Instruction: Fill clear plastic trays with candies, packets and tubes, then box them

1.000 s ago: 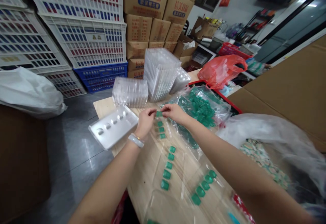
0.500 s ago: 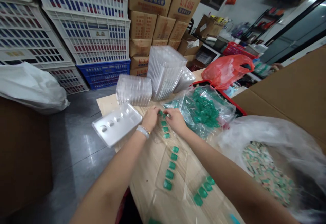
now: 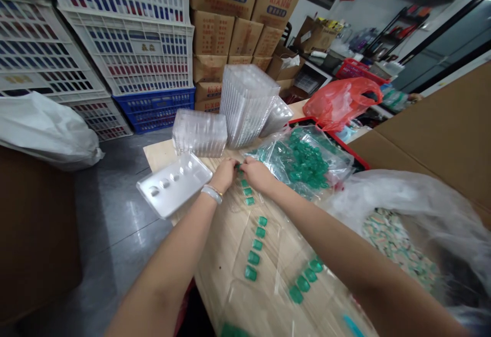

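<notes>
At the far end of a row of green gem-like pieces [image 3: 247, 192], my left hand [image 3: 225, 174] and my right hand [image 3: 258, 175] meet with bent fingers. Both pinch at a small green gem-like piece [image 3: 238, 166], partly hidden by the fingertips. That row sits in a clear plastic tray, whose edges are faint. Nearer to me, a second clear tray [image 3: 245, 237] holds a row of several green pieces [image 3: 253, 257]. More green pieces [image 3: 303, 283] lie to the right, below my right forearm. A pale bracelet circles my left wrist.
A clear bag of green pieces [image 3: 307, 165] lies right of my hands. Stacked clear trays [image 3: 247, 104] stand behind, and an empty tray [image 3: 174, 183] overhangs the left table edge. A plastic-lined box [image 3: 399, 245] is at right; crates [image 3: 130, 55] and cartons [image 3: 213, 35] stand beyond.
My hands have drawn closer together at the far end of the row, the right one moving slightly left. The whole view has shifted a little.
</notes>
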The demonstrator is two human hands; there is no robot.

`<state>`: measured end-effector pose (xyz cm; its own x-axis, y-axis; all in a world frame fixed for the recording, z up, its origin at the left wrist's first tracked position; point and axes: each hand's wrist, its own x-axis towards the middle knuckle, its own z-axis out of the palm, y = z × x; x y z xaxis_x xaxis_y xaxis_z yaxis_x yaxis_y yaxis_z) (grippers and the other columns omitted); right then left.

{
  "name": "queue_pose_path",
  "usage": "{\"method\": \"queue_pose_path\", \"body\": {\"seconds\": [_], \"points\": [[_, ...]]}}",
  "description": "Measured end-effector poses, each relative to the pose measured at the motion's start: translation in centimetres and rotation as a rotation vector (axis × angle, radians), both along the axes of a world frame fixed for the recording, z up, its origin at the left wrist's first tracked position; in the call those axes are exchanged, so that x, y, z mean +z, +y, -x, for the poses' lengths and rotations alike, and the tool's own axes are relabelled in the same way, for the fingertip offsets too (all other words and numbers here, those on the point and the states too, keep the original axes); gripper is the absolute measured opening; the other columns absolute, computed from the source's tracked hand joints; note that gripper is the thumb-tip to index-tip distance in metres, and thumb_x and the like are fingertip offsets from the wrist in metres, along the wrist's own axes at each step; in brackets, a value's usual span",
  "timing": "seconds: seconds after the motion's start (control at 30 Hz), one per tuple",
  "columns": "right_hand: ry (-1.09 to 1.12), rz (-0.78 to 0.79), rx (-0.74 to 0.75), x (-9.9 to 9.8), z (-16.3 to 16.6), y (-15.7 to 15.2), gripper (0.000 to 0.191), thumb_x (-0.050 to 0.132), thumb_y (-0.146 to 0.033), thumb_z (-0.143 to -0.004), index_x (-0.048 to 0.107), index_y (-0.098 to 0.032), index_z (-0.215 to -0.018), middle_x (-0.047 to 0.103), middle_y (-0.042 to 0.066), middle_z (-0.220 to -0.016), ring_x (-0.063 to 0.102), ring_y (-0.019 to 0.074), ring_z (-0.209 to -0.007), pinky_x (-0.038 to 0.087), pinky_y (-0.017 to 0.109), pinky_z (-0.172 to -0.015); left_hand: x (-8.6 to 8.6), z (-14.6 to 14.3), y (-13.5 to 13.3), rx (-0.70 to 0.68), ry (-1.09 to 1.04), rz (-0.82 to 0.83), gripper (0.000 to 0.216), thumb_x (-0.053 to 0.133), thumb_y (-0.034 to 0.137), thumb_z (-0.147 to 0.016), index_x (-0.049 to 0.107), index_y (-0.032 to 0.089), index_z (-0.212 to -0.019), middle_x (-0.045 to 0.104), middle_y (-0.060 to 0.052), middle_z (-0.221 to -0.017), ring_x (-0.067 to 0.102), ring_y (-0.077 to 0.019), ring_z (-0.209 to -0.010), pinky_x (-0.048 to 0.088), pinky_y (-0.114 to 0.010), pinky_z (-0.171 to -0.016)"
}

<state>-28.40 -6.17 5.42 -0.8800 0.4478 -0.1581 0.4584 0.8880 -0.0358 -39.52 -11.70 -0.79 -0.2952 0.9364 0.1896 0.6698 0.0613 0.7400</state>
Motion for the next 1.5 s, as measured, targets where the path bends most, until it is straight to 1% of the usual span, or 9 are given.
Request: {"method": "queue_pose_path", "body": {"seconds": [0.1,0.57,0.73,0.93,1.03,1.13,1.27,1.37,1.5], "points": [[-0.027,0.046,0.037,0.1,0.7,0.0,0.024,0.041,-0.014,-0.078,0.062,-0.012,-0.09,0.058,0.013,-0.091,0.055,0.0192,-0.083,0.039,0.028,-0.075,0.0,0.2,0.2,-0.014,-0.009,0.009,0.023,0.043,0.005,-0.067,0.064,0.012,-0.075,0.061,-0.005,-0.074,0.052,-0.0166,-0.074,0.042,-0.03,-0.074],[0.072,0.13,-0.462,-1.0,2.4,-0.5,0.016,0.05,-0.012,-0.074,0.064,-0.009,-0.081,0.063,0.017,-0.083,0.058,0.0243,-0.082,0.043,0.032,-0.072,-0.2,-0.3,0.3,0.021,-0.043,-0.015,0.024,0.043,0.004,-0.066,0.065,0.01,-0.075,0.062,-0.008,-0.078,0.053,-0.0182,-0.077,0.041,-0.032,-0.077],[0.117,0.154,-0.511,1.6,1.5,-1.6,0.019,0.056,-0.022,-0.073,0.061,-0.009,-0.086,0.062,0.016,-0.085,0.057,0.0253,-0.085,0.042,0.032,-0.073,2.2,-0.6,-0.4,0.037,-0.057,-0.014,0.026,0.043,0.003,-0.067,0.064,0.01,-0.081,0.06,-0.008,-0.08,0.053,-0.0179,-0.078,0.041,-0.031,-0.079],[0.366,0.279,-0.437,6.5,-10.6,-10.4,0.02,0.05,-0.033,-0.078,0.06,-0.017,-0.084,0.061,0.004,-0.077,0.055,0.0138,-0.067,0.04,0.024,-0.064,7.0,-4.7,-13.5,-0.156,0.026,-0.078,0.028,0.041,0.021,-0.081,0.055,0.018,-0.105,0.054,-0.007,-0.094,0.053,-0.0166,-0.086,0.042,-0.031,-0.083],[0.197,0.584,-0.459,5.4,-17.3,-18.3,0.017,0.051,-0.033,-0.078,0.061,-0.019,-0.078,0.061,0.002,-0.071,0.055,0.0132,-0.062,0.042,0.024,-0.058,6.2,-7.8,-22.9,-0.561,0.126,0.042,0.03,0.051,0.03,-0.076,0.055,0.024,-0.105,0.056,-0.006,-0.103,0.052,-0.0206,-0.094,0.045,-0.033,-0.083],[0.264,0.592,-0.555,3.1,-21.1,-24.0,0.02,0.05,-0.029,-0.078,0.059,-0.019,-0.093,0.061,0.006,-0.088,0.057,0.0164,-0.077,0.046,0.028,-0.069,3.5,-10.2,-28.8,-0.673,0.302,0.08,0.043,0.052,0.022,-0.074,0.048,0.03,-0.116,0.05,-0.006,-0.119,0.046,-0.0259,-0.107,0.041,-0.04,-0.091],[0.454,0.377,-0.58,2.3,-22.8,-27.6,0.031,0.045,-0.03,-0.081,0.053,-0.02,-0.109,0.053,0.012,-0.106,0.05,0.0213,-0.1,0.041,0.036,-0.087,2.2,-10.8,-30.5,-0.537,0.407,0.024,0.046,0.04,0.009,-0.077,0.048,0.031,-0.116,0.055,-0.006,-0.111,0.05,-0.024,-0.102,0.044,-0.041,-0.085],[0.496,0.213,-0.497,3.7,-23.0,-28.6,0.045,0.05,-0.038,-0.077,0.046,-0.023,-0.12,0.047,0.014,-0.118,0.043,0.0264,-0.11,0.036,0.044,-0.092,4.9,-10.5,-30.0,-0.485,0.382,-0.016,0.047,0.036,0.007,-0.078,0.045,0.028,-0.12,0.054,-0.008,-0.109,0.05,-0.0213,-0.1,0.044,-0.039,-0.085],[0.359,0.283,-0.283,5.3,-22.5,-28.0,0.044,0.053,-0.03,-0.076,0.047,-0.027,-0.12,0.051,0.01,-0.119,0.044,0.0281,-0.11,0.033,0.047,-0.092,9.7,-10.3,-27.4,-0.604,0.288,-0.021,0.044,0.042,0.012,-0.079,0.046,0.03,-0.119,0.054,-0.007,-0.108,0.048,-0.0191,-0.1,0.041,-0.037,-0.088]]}}
